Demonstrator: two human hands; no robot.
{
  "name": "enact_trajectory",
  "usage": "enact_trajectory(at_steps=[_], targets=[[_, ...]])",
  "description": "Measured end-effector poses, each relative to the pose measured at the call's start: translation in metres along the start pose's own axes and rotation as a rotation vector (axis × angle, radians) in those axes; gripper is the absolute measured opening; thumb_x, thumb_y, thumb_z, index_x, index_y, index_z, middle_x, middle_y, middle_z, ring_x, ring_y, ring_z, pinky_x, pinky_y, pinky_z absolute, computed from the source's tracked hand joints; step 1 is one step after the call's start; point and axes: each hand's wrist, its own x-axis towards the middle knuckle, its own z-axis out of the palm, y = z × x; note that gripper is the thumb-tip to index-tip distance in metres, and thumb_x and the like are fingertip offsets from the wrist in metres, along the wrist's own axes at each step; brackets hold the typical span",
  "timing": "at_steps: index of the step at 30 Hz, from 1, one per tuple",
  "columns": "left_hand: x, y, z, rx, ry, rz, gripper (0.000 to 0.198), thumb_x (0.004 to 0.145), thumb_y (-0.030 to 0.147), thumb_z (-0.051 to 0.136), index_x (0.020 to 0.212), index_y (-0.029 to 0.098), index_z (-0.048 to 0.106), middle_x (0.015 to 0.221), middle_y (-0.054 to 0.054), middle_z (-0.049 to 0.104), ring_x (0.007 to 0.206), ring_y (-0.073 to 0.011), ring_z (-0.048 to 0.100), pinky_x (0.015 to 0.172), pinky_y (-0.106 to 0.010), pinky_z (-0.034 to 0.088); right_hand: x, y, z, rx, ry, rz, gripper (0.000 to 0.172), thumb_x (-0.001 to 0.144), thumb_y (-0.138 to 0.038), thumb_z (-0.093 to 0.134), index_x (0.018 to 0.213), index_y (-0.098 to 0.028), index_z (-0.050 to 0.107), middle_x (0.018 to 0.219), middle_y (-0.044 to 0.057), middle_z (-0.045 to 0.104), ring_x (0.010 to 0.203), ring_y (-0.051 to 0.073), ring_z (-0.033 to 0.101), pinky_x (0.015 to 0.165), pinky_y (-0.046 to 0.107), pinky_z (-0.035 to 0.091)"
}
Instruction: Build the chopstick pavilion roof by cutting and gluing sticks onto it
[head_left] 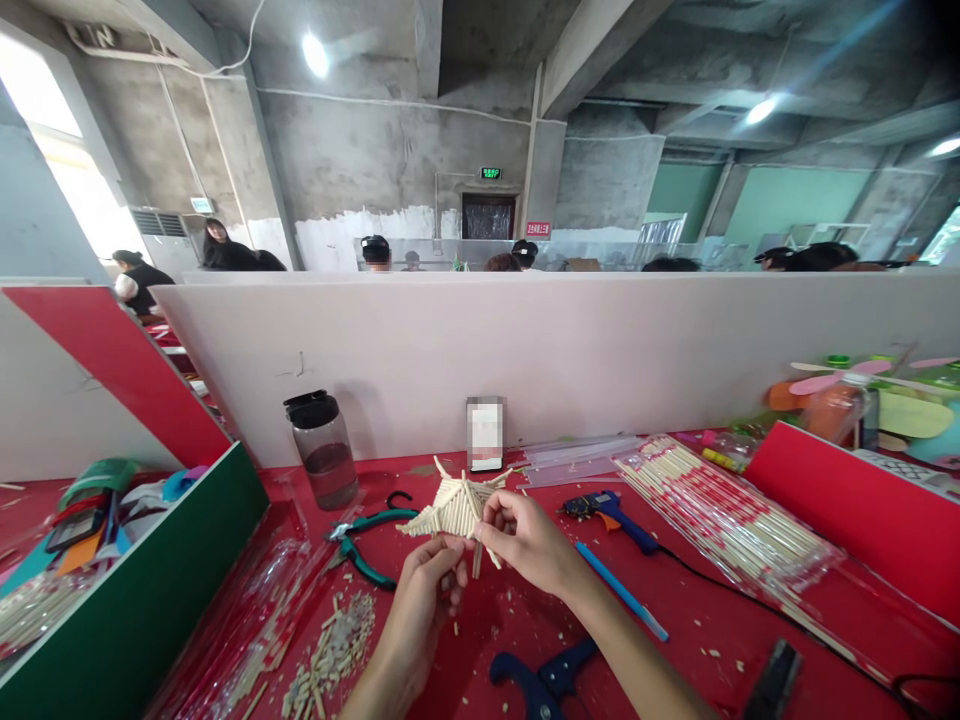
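Observation:
A small pale model built of short wooden chopstick pieces (452,506) is held up over the red table, with pointed corners like a curved roof. My right hand (529,545) pinches its right side between thumb and fingers. Below its lower edge, my left hand (429,582) has its thumb and fingertips closed on the model's underside; the exact contact is partly hidden. Green-handled pliers (367,540) lie open just left of the model. To the right are a blue hot glue gun (611,517) and a blue pen (622,592). A dark blue-handled tool (544,685) lies nearer to me.
Cut stick scraps (330,650) are heaped at front left. A water bottle (322,450) and a phone (486,435) stand before the white partition (570,350). Packaged chopsticks (720,510) lie at right, crossed by the glue gun's cord. Green (150,600) and red (862,520) dividers flank the space.

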Motion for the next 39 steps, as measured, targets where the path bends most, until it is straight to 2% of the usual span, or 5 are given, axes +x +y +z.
enact_trajectory(at_steps=[7, 12, 18, 24, 39], targets=[[0.003, -0.0031, 0.0005, -0.005, 0.003, 0.002, 0.051, 0.053, 0.054, 0.091, 0.07, 0.016, 0.06, 0.049, 0.007, 0.053, 0.038, -0.0034, 0.036, 0.04, -0.017, 0.019, 0.0014, -0.0001, -0.0009, 0.046, -0.004, 0.002, 0.016, 0.08, -0.025, 0.068, 0.077, -0.021, 0.053, 0.061, -0.005, 0.056, 0.056, 0.013, 0.051, 0.054, 0.024, 0.039], [0.0024, -0.004, 0.0014, -0.019, 0.004, -0.004, 0.054, 0.052, 0.055, 0.092, 0.071, 0.016, 0.061, 0.049, 0.008, 0.052, 0.039, -0.0029, 0.035, 0.04, -0.016, 0.019, 0.0008, 0.0027, -0.0014, 0.049, -0.019, 0.006, 0.016, 0.082, -0.027, 0.067, 0.078, -0.021, 0.053, 0.059, -0.005, 0.057, 0.053, 0.013, 0.051, 0.052, 0.024, 0.039], [0.0017, -0.0024, 0.0021, -0.028, -0.001, -0.016, 0.052, 0.053, 0.053, 0.092, 0.07, 0.017, 0.059, 0.049, 0.008, 0.052, 0.039, -0.0028, 0.035, 0.039, -0.016, 0.02, -0.0001, 0.0039, -0.0012, 0.141, -0.062, 0.062, 0.021, 0.091, -0.039, 0.057, 0.08, -0.021, 0.053, 0.06, -0.004, 0.058, 0.049, 0.013, 0.053, 0.049, 0.024, 0.042], [0.0002, -0.0022, 0.0025, -0.027, -0.003, -0.008, 0.049, 0.055, 0.051, 0.091, 0.072, 0.017, 0.06, 0.049, 0.009, 0.051, 0.038, -0.0031, 0.036, 0.04, -0.016, 0.02, 0.0001, 0.0006, -0.001, 0.049, -0.02, 0.001, 0.02, 0.082, -0.031, 0.07, 0.077, -0.021, 0.053, 0.059, -0.005, 0.057, 0.053, 0.012, 0.051, 0.052, 0.023, 0.038], [0.0029, -0.0009, -0.0057, 0.034, -0.033, 0.026, 0.036, 0.061, 0.041, 0.083, 0.08, 0.013, 0.071, 0.051, 0.004, 0.057, 0.041, -0.0056, 0.041, 0.042, -0.017, 0.025, 0.0006, 0.0021, -0.001, 0.065, -0.012, -0.001, 0.016, 0.082, -0.028, 0.067, 0.077, -0.021, 0.053, 0.06, -0.005, 0.057, 0.052, 0.012, 0.051, 0.052, 0.023, 0.039]])
